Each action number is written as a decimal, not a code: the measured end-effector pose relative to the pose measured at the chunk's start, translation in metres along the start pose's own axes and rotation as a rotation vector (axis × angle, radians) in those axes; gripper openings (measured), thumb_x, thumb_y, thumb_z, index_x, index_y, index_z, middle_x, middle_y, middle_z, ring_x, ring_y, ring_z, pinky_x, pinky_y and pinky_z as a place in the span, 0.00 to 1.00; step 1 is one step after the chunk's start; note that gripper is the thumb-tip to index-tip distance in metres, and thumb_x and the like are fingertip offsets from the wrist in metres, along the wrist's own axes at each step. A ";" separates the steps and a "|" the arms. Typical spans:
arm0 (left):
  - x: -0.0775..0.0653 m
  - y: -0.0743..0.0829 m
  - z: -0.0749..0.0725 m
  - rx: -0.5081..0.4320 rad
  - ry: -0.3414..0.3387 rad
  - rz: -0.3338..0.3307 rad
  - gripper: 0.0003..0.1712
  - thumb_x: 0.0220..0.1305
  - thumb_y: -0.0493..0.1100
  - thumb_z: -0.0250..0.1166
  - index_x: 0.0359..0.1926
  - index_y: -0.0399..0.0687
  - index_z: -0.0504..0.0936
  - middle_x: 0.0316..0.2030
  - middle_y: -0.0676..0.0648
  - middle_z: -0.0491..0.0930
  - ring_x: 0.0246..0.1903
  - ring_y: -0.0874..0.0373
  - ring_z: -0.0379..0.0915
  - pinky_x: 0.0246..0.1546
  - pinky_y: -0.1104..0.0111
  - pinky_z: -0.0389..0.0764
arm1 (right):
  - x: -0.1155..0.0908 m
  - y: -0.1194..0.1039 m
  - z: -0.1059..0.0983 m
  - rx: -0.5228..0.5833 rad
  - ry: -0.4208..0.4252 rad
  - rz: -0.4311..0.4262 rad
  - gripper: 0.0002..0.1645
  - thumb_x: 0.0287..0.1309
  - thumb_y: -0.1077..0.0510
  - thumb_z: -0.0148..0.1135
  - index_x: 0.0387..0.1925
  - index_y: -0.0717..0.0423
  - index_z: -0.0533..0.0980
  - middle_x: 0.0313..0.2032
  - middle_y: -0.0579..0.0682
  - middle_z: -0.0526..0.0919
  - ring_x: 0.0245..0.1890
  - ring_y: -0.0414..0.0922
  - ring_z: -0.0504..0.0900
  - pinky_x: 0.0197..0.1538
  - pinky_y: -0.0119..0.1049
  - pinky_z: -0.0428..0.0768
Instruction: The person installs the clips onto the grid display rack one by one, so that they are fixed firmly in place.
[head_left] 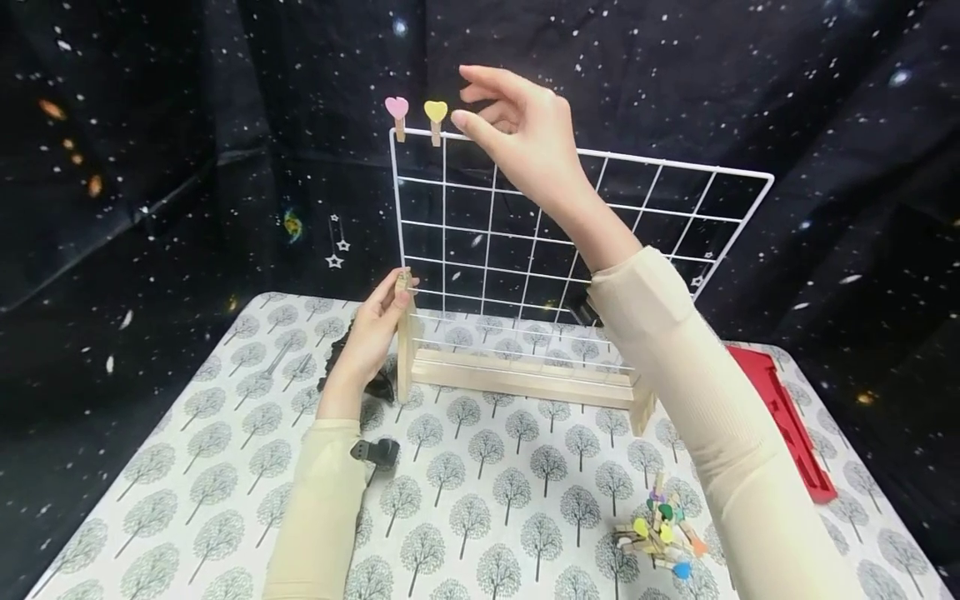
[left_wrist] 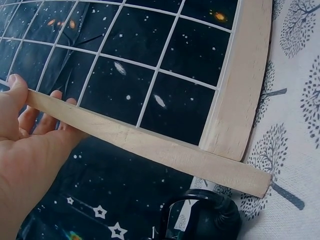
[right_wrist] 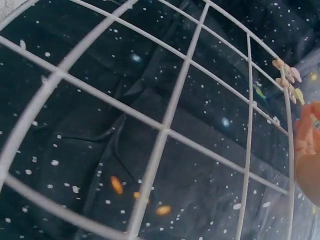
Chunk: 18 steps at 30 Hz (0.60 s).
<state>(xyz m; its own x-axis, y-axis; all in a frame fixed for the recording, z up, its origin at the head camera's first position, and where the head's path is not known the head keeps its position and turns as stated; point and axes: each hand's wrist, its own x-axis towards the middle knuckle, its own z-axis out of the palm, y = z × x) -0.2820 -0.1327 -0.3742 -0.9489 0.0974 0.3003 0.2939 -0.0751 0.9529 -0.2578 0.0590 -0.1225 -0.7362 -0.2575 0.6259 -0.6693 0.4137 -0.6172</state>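
A white wire grid (head_left: 517, 242) stands upright in a wooden frame (head_left: 517, 379). My left hand (head_left: 375, 325) grips the frame's left post (head_left: 405, 342); the left wrist view shows the thumb on one side of this wooden strip (left_wrist: 150, 141) and fingers on the other. Clipped on the grid's top wire, near its left corner, are a pink heart clothespin (head_left: 397, 115) and a yellow heart clothespin (head_left: 436, 118). Just right of the yellow one, my right hand (head_left: 525, 125) is raised, thumb and fingers apart with nothing between them. It shows only partly in the right wrist view.
A pile of small heart clothespins (head_left: 660, 529) lies at the table's front right. Behind the right sleeve is a red tray-like object (head_left: 787, 425). A black object (head_left: 381, 383) sits beside the left post. The cloth (head_left: 225, 467) has a tree print.
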 end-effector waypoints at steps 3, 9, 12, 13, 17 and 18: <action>0.000 0.001 -0.002 -0.006 -0.003 0.001 0.28 0.61 0.51 0.49 0.63 0.61 0.57 0.58 0.48 0.63 0.58 0.56 0.58 0.60 0.58 0.57 | -0.020 0.004 -0.004 0.052 0.017 -0.107 0.22 0.48 0.61 0.62 0.49 0.61 0.72 0.40 0.53 0.79 0.33 0.38 0.78 0.41 0.28 0.76; -0.001 0.010 -0.004 0.010 -0.017 -0.001 0.27 0.62 0.50 0.48 0.63 0.62 0.57 0.59 0.47 0.63 0.59 0.56 0.57 0.60 0.56 0.56 | -0.068 0.041 -0.009 0.025 0.001 -0.197 0.19 0.46 0.66 0.62 0.44 0.66 0.74 0.39 0.57 0.79 0.34 0.43 0.77 0.39 0.32 0.78; -0.002 0.017 -0.002 0.010 -0.022 0.001 0.27 0.62 0.50 0.48 0.63 0.61 0.57 0.59 0.46 0.62 0.59 0.55 0.57 0.61 0.56 0.55 | -0.096 0.070 -0.013 -0.020 -0.021 -0.171 0.19 0.45 0.67 0.63 0.43 0.66 0.74 0.37 0.57 0.79 0.35 0.46 0.77 0.39 0.35 0.78; -0.003 0.020 -0.002 0.009 -0.021 -0.002 0.27 0.62 0.50 0.48 0.63 0.61 0.57 0.59 0.46 0.62 0.59 0.55 0.57 0.61 0.57 0.55 | -0.107 0.084 -0.014 -0.032 -0.039 -0.164 0.19 0.45 0.66 0.63 0.43 0.64 0.74 0.37 0.55 0.79 0.35 0.46 0.77 0.39 0.35 0.78; -0.007 0.023 0.000 0.016 -0.023 -0.017 0.28 0.63 0.49 0.48 0.63 0.58 0.56 0.59 0.46 0.63 0.59 0.55 0.57 0.61 0.58 0.56 | -0.157 0.142 -0.020 -0.137 -0.190 -0.108 0.20 0.47 0.59 0.62 0.46 0.56 0.74 0.41 0.50 0.79 0.37 0.43 0.76 0.39 0.34 0.77; -0.007 0.023 0.001 0.013 -0.025 -0.019 0.28 0.63 0.49 0.48 0.64 0.58 0.55 0.59 0.46 0.63 0.59 0.55 0.57 0.61 0.59 0.56 | -0.172 0.155 -0.023 -0.163 -0.234 -0.088 0.21 0.48 0.57 0.62 0.47 0.54 0.74 0.42 0.49 0.78 0.36 0.42 0.76 0.38 0.34 0.77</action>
<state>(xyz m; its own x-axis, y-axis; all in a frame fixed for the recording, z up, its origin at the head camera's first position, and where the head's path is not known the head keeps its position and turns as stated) -0.2682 -0.1347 -0.3544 -0.9511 0.1235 0.2831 0.2777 -0.0600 0.9588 -0.2327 0.1873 -0.3145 -0.6915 -0.4853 0.5350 -0.7209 0.5108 -0.4684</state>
